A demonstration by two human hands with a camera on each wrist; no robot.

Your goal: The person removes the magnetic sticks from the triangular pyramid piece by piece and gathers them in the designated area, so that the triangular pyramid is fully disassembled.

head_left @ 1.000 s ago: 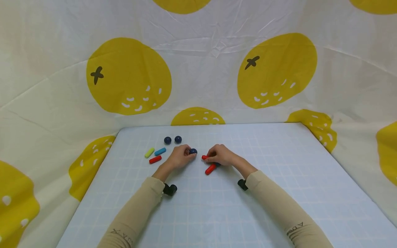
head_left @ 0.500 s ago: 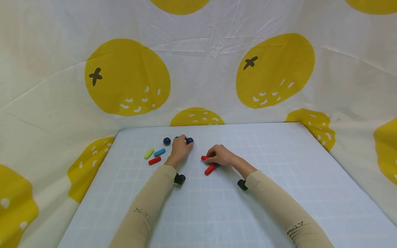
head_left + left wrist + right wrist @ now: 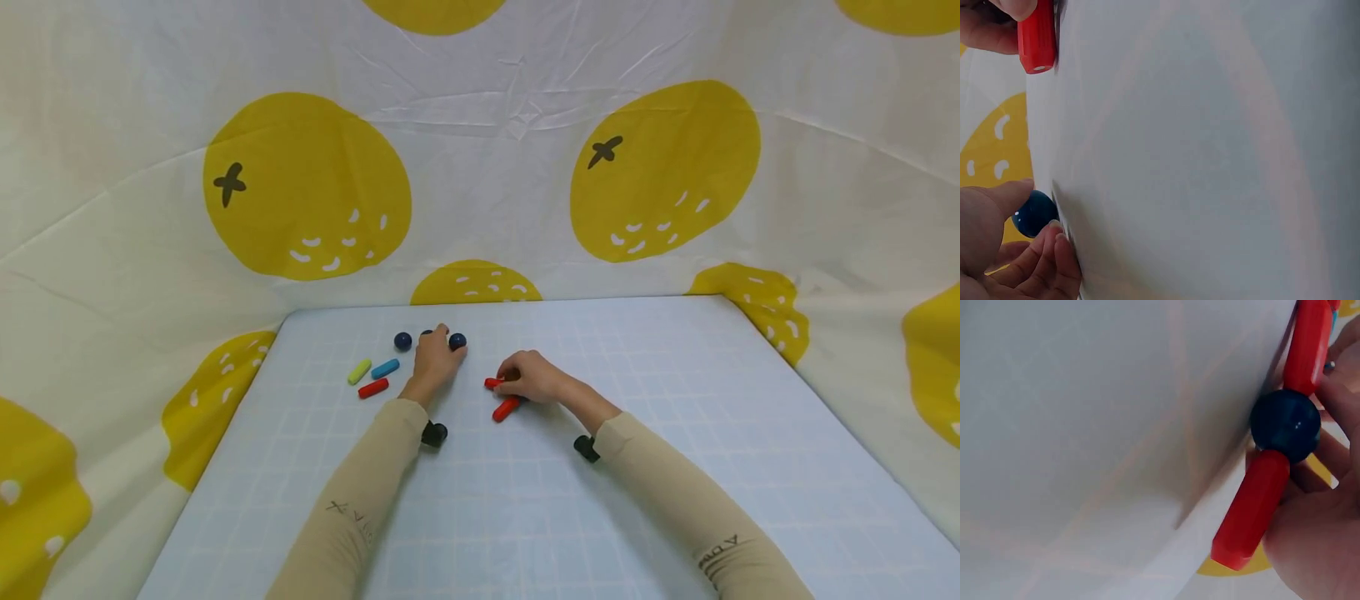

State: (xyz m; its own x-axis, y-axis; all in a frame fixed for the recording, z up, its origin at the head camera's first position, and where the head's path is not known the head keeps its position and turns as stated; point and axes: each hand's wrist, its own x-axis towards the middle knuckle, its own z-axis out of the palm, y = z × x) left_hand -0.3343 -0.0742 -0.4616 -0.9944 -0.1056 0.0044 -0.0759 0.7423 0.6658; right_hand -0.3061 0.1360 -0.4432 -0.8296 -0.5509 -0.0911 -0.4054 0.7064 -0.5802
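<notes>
In the head view, my left hand (image 3: 435, 360) is at the back of the table, its thumb and fingertips around a dark blue ball (image 3: 457, 342). The left wrist view shows the ball (image 3: 1034, 214) on the tabletop, with a straight thumb above it and loosely bent fingers below. My right hand (image 3: 531, 377) pinches a red stick (image 3: 1307, 347) between thumb and fingers. That stick meets another dark blue ball (image 3: 1285, 425), and a second red stick (image 3: 1250, 512) sits against the ball's other side, forming a bent chain. In the head view, the right hand hides most of this ball.
Two more dark blue balls stand near the left hand, one ball (image 3: 402, 342) in full view and the other partly hidden by fingers. A yellow-green stick (image 3: 359, 372), a light blue stick (image 3: 386, 369) and a red stick (image 3: 373, 388) lie at left on the white table (image 3: 675, 375).
My left hand has carried its ball back and slightly left, beside the other balls, and its fingers have since loosened around it. The right hand has stayed nearly still.
</notes>
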